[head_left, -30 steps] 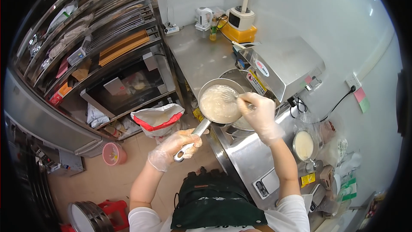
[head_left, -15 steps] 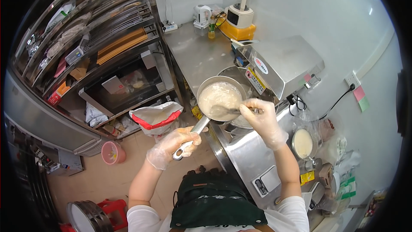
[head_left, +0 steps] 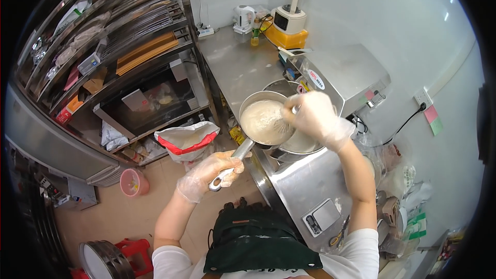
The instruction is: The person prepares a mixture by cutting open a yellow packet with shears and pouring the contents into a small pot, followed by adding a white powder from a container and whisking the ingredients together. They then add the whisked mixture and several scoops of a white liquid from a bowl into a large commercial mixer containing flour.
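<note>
Gripping the long silver handle of a round metal saucepan, the gloved left hand has its fingers curled closed around the grip. The gloved right hand is at the pan's right edge, its fingers pinching a wire whisk; the whisk's handle is mostly hidden by the hand. Its wires dip into a pale, creamy liquid with a frothy surface inside the pan.

The saucepan is out in front of the person, over the left edge of a shiny stainless-steel table, overlapping a larger steel bowl that also contains something whitish. Whether pan and bowl touch cannot be told. Nearer the person on the table lie a flat silver-and-black digital scale and, just beside it, dark-handled scissors. Left of the pan, an open white bag with a red band stands below the steel rack.
</note>
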Action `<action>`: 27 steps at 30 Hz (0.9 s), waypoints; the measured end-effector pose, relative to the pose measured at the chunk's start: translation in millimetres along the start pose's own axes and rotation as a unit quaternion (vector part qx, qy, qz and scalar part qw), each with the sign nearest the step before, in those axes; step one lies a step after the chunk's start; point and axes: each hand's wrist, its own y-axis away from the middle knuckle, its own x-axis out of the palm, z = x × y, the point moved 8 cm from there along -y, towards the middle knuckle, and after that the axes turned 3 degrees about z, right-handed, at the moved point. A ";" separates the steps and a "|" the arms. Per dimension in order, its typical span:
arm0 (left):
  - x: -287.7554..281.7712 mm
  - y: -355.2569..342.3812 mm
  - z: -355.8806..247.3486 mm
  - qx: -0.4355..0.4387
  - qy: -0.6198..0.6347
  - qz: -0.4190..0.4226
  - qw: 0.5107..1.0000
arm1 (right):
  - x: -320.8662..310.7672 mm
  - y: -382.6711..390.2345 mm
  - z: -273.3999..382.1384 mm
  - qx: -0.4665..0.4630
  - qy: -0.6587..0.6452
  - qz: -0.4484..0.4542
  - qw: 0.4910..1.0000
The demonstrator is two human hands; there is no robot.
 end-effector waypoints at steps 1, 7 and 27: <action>1.6 1.4 -1.4 -0.002 0.002 -0.009 1.000 | -3.9 -3.1 -9.4 0.070 -0.048 0.024 0.996; 3.9 0.5 -1.3 -0.001 0.011 0.001 1.000 | 35.7 20.7 -22.1 0.104 -0.278 0.029 0.955; -2.0 -0.1 1.9 -0.010 0.031 -0.006 0.999 | 27.3 56.3 -7.5 0.015 -0.206 -0.179 0.962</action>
